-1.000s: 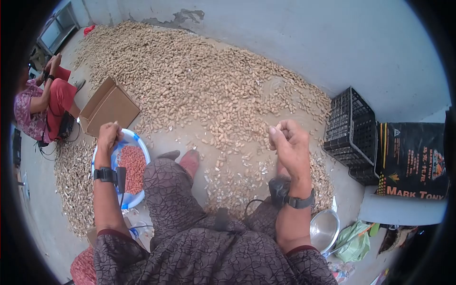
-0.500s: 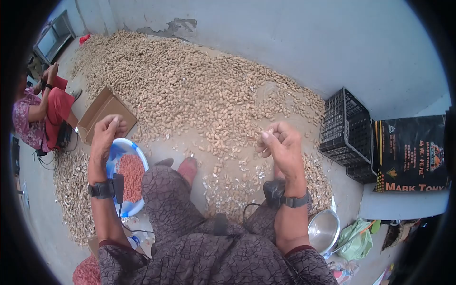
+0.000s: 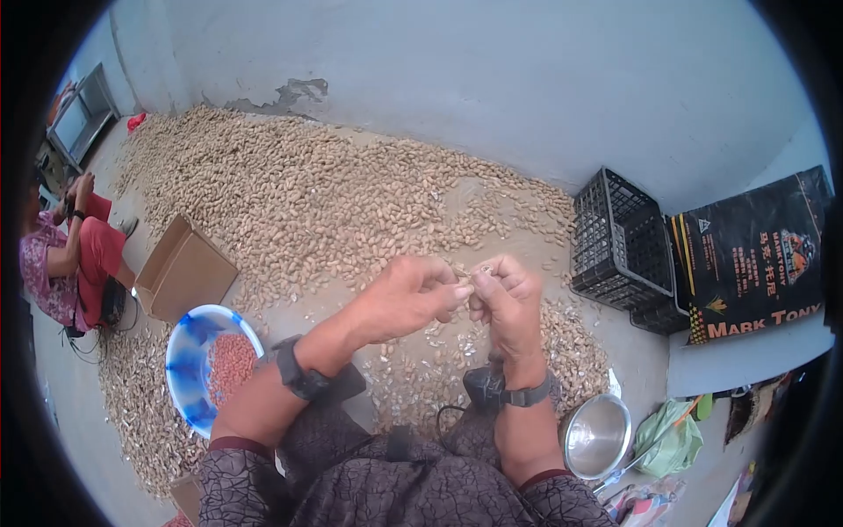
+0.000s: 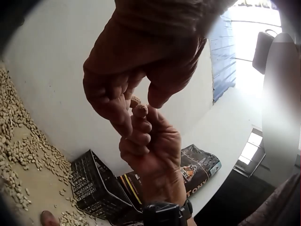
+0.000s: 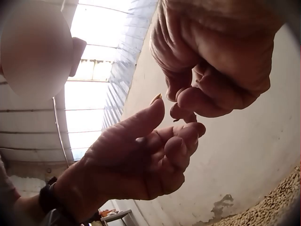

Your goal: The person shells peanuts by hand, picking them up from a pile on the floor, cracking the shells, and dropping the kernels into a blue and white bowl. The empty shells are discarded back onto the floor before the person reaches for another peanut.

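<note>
In front of my lap both hands are close together. My right hand pinches a peanut between thumb and finger, seen from below in the right wrist view. My left hand reaches across with its fingertips right at the peanut; its thumb stands apart from the loosely bent fingers. A small rounded thing shows in the left palm, in shadow. Shelled pink peanut kernels lie in a blue-and-white basin beside my left forearm. A large heap of unshelled peanuts spreads across the floor ahead.
Empty shells lie at the left by an open cardboard box. Another person sits at the far left. On the right stand a black crate, a black printed bag and a metal bowl.
My left hand has swung from above the basin to the right and met my right hand. The right hand has shifted slightly left and down. The head view has tilted upward.
</note>
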Available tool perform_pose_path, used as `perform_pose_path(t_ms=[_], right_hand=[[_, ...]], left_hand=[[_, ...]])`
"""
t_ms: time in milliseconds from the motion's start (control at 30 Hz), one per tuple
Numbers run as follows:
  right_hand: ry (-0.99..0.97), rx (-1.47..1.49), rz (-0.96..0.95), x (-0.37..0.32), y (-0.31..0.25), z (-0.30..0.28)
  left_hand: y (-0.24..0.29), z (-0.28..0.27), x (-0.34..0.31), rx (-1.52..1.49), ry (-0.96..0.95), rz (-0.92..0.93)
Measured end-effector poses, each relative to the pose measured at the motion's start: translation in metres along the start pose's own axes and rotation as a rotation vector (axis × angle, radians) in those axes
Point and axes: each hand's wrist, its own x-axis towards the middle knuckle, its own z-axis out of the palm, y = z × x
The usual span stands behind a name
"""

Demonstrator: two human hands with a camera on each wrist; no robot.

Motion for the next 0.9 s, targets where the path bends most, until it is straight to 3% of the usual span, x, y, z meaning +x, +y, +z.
perform_pose_path(t_ms=[100, 200, 533, 600, 700, 767, 900], right_hand=[[0.035, 0.02, 0.018, -0.001, 0.0, -0.003], [0.039, 0.041, 0.057, -0.003, -0.004, -0.001], [-0.118, -0.071, 0.102, -0.002, 0.004, 0.004], [-0.132, -0.06, 0.114, -0.001, 0.005, 0.002], [-0.17, 0.074, 0.196, 0.0, 0.008, -0.002], [-0.2, 0.349, 0.218, 0.0, 0.008, -0.003], [-0.21, 0.428, 0.23, -0.002, 0.007, -0.003]], left_hand=[[-0.002, 0.01, 0.006, -0.182, 0.074, 0.055], [0.0, 0.011, 0.003, -0.279, 0.024, 0.052], [-0.019, 0.005, -0.003, -0.331, -0.023, 0.005], [-0.02, 0.009, -0.005, -0.395, -0.011, 0.081], [-0.028, 0.008, -0.006, -0.399, -0.036, 0.136], [-0.028, 0.007, -0.009, -0.479, -0.055, 0.137], [-0.025, 0.009, -0.011, -0.553, -0.075, 0.165]])
